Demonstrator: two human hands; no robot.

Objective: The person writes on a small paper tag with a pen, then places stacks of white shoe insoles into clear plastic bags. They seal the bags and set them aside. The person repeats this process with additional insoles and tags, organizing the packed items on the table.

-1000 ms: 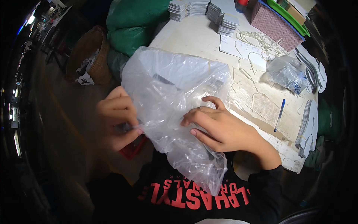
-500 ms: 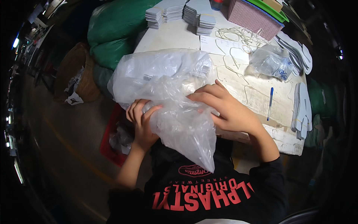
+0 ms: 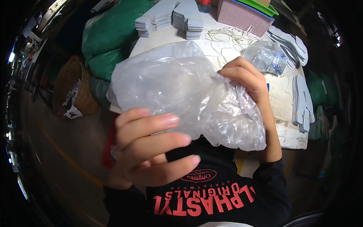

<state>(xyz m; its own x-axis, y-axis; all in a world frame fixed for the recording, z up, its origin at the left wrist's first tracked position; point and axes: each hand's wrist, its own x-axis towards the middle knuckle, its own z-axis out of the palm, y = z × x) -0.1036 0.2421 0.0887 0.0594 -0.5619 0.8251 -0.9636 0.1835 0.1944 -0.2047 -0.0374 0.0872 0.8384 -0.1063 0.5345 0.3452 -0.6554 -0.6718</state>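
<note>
A large clear plastic bag [image 3: 162,83], crumpled and baggy, is raised over the near side of the white table [image 3: 285,134]. My right hand [image 3: 245,77] pinches its gathered edge at the right, and folds of film hang below that hand. My left hand [image 3: 149,145] is held up close in front of the bag's lower left, fingers apart and curved, with nothing visible between them. Whether its fingertips touch the film I cannot tell. Reflections on the film hide what, if anything, is inside.
Stacks of grey cut pieces [image 3: 160,17] stand at the far edge, others [image 3: 301,102] at the right. A pink box [image 3: 240,17], pale string [image 3: 227,36] and a smaller plastic bag [image 3: 264,56] lie beyond. Green sacks [image 3: 109,34] and a wicker basket [image 3: 85,92] flank the left.
My right hand has moved up and right with the bag's edge, spreading the film out. My left hand has left the bag's side and come up closer to the camera.
</note>
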